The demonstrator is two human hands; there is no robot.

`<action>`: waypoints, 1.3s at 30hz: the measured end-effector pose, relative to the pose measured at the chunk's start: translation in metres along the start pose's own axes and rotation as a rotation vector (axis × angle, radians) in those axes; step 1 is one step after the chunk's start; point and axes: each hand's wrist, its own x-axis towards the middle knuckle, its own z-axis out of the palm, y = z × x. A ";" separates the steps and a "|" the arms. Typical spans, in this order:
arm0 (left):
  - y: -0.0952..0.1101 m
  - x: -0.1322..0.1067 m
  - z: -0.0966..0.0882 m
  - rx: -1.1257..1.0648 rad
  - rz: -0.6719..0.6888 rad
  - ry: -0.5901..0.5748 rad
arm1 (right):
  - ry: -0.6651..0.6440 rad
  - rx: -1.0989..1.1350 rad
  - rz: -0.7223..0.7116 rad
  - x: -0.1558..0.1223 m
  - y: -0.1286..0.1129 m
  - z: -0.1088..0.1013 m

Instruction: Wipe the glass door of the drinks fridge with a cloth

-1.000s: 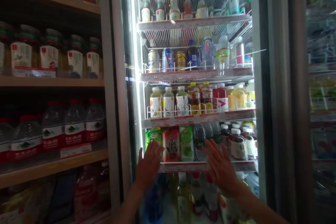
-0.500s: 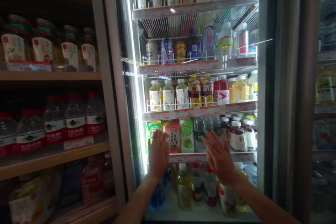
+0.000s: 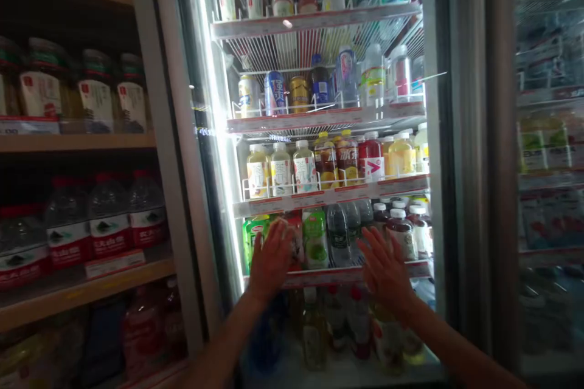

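Note:
My left hand (image 3: 272,260) is raised with its fingers stretched out, in front of the drinks cooler's fourth shelf. It partly covers a red-labelled bottle (image 3: 295,237) and sits beside a green-labelled drink (image 3: 253,237). Further right, my right hand (image 3: 387,270) is also open, its fingers pointing up and left. Near its fingertips stand clear bottles (image 3: 338,236) and dark bottles with white caps (image 3: 401,234). Between the hands is a bottle with a green label (image 3: 314,238). Neither hand holds anything; whether either touches a surface I cannot tell.
Above, cooler shelves carry tea bottles (image 3: 305,167), cans (image 3: 274,92) and other drinks. More bottles (image 3: 314,331) stand at the bottom. A metal frame (image 3: 469,164) borders the right side. On the left, wooden shelves (image 3: 73,143) hold water bottles with red caps (image 3: 108,209).
The camera view has turned slightly right, so the cooler and shelves sit further left in the picture. Both hands stay raised and open, my left one shifted a little leftward.

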 end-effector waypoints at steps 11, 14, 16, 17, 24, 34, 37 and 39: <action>0.031 0.027 0.019 0.036 -0.147 0.040 | 0.003 0.005 0.061 -0.003 0.000 0.000; 0.041 0.025 0.021 0.006 -0.022 0.013 | -0.007 -0.016 0.058 -0.003 0.001 0.001; 0.048 0.018 0.023 -0.038 0.220 -0.041 | -0.013 -0.028 0.038 -0.005 0.003 0.001; 0.050 0.015 0.024 -0.048 0.270 -0.051 | -0.017 -0.032 0.030 -0.006 0.005 0.001; 0.066 0.006 0.033 -0.025 0.118 -0.017 | -0.019 -0.059 0.058 -0.019 0.020 -0.001; 0.092 0.021 0.044 -0.029 0.160 -0.022 | 0.018 -0.084 0.110 -0.021 0.029 -0.009; 0.097 0.023 0.047 -0.069 0.451 -0.092 | -0.004 -0.096 0.102 -0.026 0.035 -0.011; 0.097 0.030 0.050 -0.049 0.349 -0.059 | -0.005 -0.108 0.130 -0.029 0.041 -0.012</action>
